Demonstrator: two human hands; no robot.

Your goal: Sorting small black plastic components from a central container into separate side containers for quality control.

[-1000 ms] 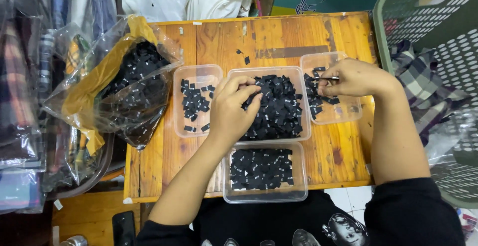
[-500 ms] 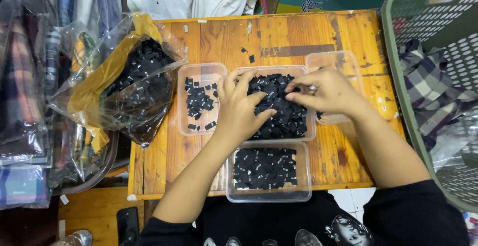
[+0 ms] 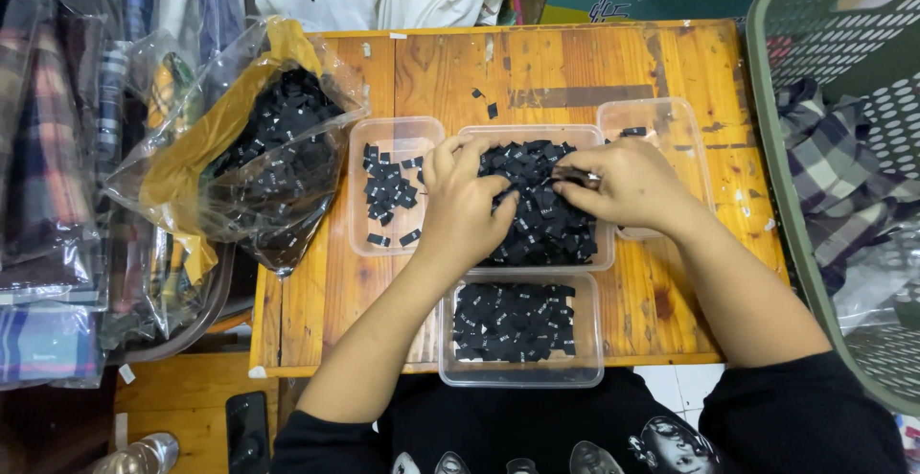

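Hands over middle tray (image 3: pixel 602 261) | left hand (image 3: pixel 464 208) grip unclear | right hand (image 3: pixel 625 184) pinching black tag (image 3: pixel 567 179) | fingertips hidden

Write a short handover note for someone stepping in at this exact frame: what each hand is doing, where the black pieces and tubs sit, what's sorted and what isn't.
Left hand: resting in the middle tub, fingers curled on the heap of small black pieces; grip unclear.
Right hand: over the same tub's right edge, pinching what looks like one or more pieces; partly covers the right tub, which looks nearly empty.
Left tub: a thin scatter of pieces.
Near tub: a fuller, flat layer.
Plastic bag at the table's left holds many more.
Done: some pieces are in the side and near tubs.
Left: the middle heap, the bag, two strays on the wooden table.
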